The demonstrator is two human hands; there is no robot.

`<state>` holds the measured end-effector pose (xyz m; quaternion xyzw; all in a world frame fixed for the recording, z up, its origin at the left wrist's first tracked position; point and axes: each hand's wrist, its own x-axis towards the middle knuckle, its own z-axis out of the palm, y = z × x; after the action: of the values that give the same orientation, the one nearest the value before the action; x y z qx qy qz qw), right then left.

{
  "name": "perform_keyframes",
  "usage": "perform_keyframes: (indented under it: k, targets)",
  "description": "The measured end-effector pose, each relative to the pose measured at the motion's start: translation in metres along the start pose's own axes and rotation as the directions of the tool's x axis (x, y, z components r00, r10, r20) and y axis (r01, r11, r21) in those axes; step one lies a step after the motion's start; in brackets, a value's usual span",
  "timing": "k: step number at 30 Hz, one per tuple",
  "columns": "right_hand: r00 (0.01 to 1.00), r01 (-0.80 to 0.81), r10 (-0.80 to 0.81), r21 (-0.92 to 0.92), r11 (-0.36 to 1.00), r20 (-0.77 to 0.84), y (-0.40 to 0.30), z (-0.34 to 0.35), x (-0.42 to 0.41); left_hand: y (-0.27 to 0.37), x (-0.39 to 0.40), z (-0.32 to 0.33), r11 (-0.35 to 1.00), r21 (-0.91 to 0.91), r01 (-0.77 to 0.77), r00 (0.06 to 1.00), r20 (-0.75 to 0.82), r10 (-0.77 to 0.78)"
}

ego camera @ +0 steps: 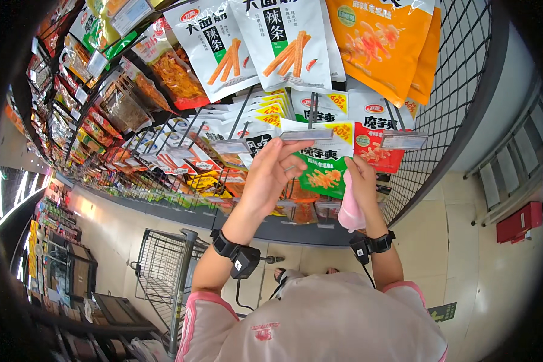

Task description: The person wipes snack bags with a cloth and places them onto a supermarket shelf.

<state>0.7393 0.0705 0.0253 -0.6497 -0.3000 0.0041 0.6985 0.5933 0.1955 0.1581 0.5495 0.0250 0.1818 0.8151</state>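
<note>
My left hand (269, 181) is raised in front of a hanging rack of snack bags. Its fingers are spread and partly curled, with the uppermost at the lower edge of a clear price-tag holder (307, 135). Just right of it hangs a green and white snack bag (324, 174) with a yellow corner. My right hand (363, 178) grips a bunched pink cloth (352, 210); its fingertips are at that bag's right edge, and I cannot tell whether they pinch it. A red and white bag (380, 156) hangs behind, to the right.
Above hang large white snack bags (287, 50) and an orange bag (382, 50). A black wire mesh panel (457, 68) bounds the rack at right. A shopping cart (163, 267) stands at lower left. At far right are a metal stepladder (507, 158) and a red box (519, 221).
</note>
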Motion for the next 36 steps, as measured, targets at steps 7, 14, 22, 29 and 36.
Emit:
perform_keyframes:
  k: [7,14,22,29,36]
  targets:
    - [0.999,-0.043,0.042,-0.041,0.998,-0.030,0.010,0.005,0.009,0.001,-0.001,0.000,1.000,-0.004,0.017,1.000,-0.003,-0.017]
    - [0.992,-0.038,0.017,-0.169,0.985,-0.123,0.020,0.020,0.050,0.000,-0.002,0.002,1.000,-0.004,0.009,1.000,-0.008,-0.009]
    - [0.958,0.123,-0.221,-0.438,0.891,-0.181,0.016,0.017,0.034,-0.021,0.005,-0.017,0.869,0.494,0.029,1.000,-0.008,-0.029]
    - [0.995,0.048,-0.080,-0.432,0.900,-0.056,0.005,0.016,0.035,-0.063,0.048,-0.076,0.669,0.742,0.040,0.999,-0.024,-0.034]
    - [0.997,-0.004,-0.030,-0.426,0.905,-0.073,0.030,0.021,0.045,-0.051,0.111,-0.059,0.473,0.782,-0.407,0.885,0.208,0.418]
